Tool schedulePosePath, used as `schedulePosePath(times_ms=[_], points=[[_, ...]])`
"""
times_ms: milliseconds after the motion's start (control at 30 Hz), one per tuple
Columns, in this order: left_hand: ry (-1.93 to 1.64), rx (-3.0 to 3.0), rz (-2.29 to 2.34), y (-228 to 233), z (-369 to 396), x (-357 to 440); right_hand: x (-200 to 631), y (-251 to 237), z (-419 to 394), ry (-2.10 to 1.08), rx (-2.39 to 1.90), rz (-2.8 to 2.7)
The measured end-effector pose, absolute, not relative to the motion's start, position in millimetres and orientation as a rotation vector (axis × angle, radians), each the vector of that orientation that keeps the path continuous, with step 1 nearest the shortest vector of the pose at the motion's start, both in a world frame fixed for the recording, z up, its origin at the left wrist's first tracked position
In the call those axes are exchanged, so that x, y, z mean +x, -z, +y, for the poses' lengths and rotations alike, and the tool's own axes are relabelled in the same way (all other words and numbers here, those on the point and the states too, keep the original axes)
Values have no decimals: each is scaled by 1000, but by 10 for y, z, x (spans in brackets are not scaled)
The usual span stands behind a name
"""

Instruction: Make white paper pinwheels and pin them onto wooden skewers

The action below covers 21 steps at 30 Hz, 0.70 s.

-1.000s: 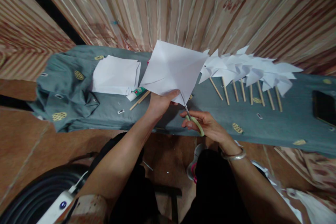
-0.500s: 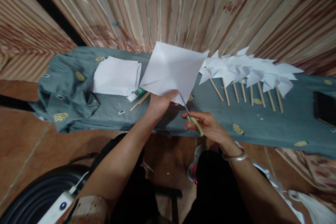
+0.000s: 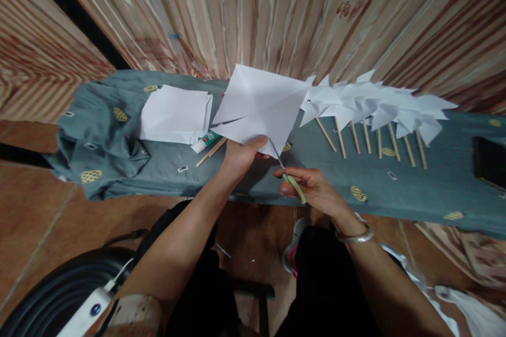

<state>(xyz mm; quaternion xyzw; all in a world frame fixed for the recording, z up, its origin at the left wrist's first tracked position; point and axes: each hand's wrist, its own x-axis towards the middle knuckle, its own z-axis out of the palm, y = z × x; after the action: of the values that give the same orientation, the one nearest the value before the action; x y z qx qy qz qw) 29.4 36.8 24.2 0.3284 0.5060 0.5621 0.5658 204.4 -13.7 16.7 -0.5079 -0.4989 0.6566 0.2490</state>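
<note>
A long bench covered with a grey-green cloth runs across the view, in front of a striped curtain. On the right part of the cloth lies a row of white paper pinwheels on wooden sticks, one beside the other. On the left part lies a stack of white paper, and just beside its near corner are a small glue tube and one loose wooden stick. A dark phone lies at the far right edge.

Between the stack and the pinwheels, a white paper square is held up above the cloth. Its left corner is already cut and split into two flaps. The left hand pinches the lower edge of this square, with the thumb on top. The right hand is closed around the green handles of the scissors, and the blades touch the lowest corner of the square, just beside the left thumb. The two hands are near each other but do not touch. A silver bangle sits on the right wrist.
</note>
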Motion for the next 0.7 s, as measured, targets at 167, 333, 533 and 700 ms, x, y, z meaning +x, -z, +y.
schedulePosePath(times_ms=[167,333,533,700], points=[[-1338,761,1176,-232,380,293,2039,-168,-135,-1786,-1386,-1363],[-1336,769,1172,-216,385,287,2041,-159,-133,-1777,-1394,-1367],[-1318,848,1214,-195,341,297,2032,-177,-137,-1743,-1382,-1383],[-1314,876,1227,-176,333,299,2032,-159,-130,-1734,-1383,-1379]])
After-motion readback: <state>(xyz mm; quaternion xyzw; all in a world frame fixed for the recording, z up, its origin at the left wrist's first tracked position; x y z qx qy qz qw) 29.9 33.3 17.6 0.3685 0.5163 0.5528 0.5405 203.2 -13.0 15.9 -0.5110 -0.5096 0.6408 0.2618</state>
